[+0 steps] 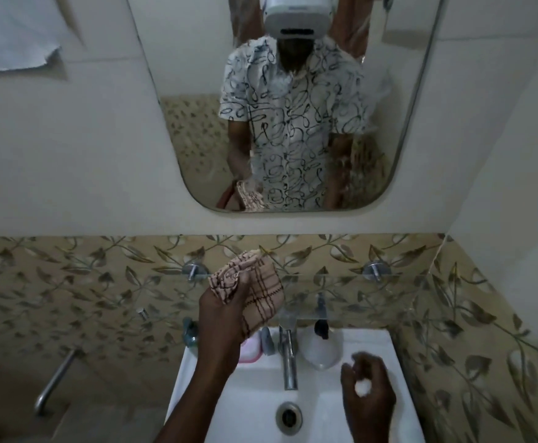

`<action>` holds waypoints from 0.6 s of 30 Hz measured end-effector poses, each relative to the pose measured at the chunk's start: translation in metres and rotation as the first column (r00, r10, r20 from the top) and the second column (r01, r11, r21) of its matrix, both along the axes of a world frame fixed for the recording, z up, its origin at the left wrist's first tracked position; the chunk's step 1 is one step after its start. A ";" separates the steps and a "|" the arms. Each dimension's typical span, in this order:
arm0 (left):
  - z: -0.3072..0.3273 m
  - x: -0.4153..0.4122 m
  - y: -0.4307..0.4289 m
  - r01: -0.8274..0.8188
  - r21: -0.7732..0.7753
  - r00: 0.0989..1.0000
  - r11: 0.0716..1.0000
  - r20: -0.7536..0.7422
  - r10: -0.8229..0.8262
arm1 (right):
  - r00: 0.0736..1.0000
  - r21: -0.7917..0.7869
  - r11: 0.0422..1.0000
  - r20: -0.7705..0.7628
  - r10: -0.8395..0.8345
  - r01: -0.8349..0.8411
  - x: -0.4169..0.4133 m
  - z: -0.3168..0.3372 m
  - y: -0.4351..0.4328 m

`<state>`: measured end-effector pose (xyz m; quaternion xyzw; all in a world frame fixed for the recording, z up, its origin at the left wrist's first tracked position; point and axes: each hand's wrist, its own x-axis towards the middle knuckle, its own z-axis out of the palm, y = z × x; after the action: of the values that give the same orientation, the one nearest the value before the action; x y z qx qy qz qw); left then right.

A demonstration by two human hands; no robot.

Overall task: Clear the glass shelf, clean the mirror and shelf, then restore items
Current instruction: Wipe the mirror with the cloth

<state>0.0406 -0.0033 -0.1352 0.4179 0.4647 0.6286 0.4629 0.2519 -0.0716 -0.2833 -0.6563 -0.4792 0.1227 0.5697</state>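
My left hand (221, 311) grips a bunched beige cloth with brown check lines (254, 290) and holds it at the left part of the glass shelf (373, 294). The shelf is a clear pane on two chrome pegs (192, 270) under the rounded wall mirror (191, 129); nothing stands on it. My right hand (368, 394) hovers low over the white sink (373, 350), fingers curled, with a small white bit at the fingertips. On the sink's back ledge stand a pink soap dish (251, 348), a small grey item (267, 342) and a clear pump bottle (322, 346).
A chrome tap (288, 359) rises from the middle of the sink, with the drain (289, 418) below it. A metal pipe (55, 378) runs along the wall at the lower left. A pale towel (15, 36) hangs at the upper left. Patterned tiles cover the wall behind the shelf.
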 end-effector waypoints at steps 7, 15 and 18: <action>0.029 0.008 -0.011 0.212 -0.153 0.977 0.965 0.063 -0.204 | 0.799 -0.077 0.851 -0.399 0.451 -0.519 -0.033 0.144 0.020; 0.059 0.028 -0.012 0.049 -0.073 0.942 0.996 0.334 -0.022 | -0.031 0.169 0.719 -0.979 0.201 -0.674 -0.068 0.196 0.023; 0.066 0.042 -0.006 0.129 -0.091 0.942 0.987 0.322 -0.094 | -0.003 0.161 0.879 -0.984 0.178 -0.450 -0.087 0.201 0.032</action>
<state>0.0828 -0.0096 -0.0691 0.3109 0.3940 0.6336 0.5888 0.1644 -0.0395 -0.0825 -0.3260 -0.0873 0.7029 0.6261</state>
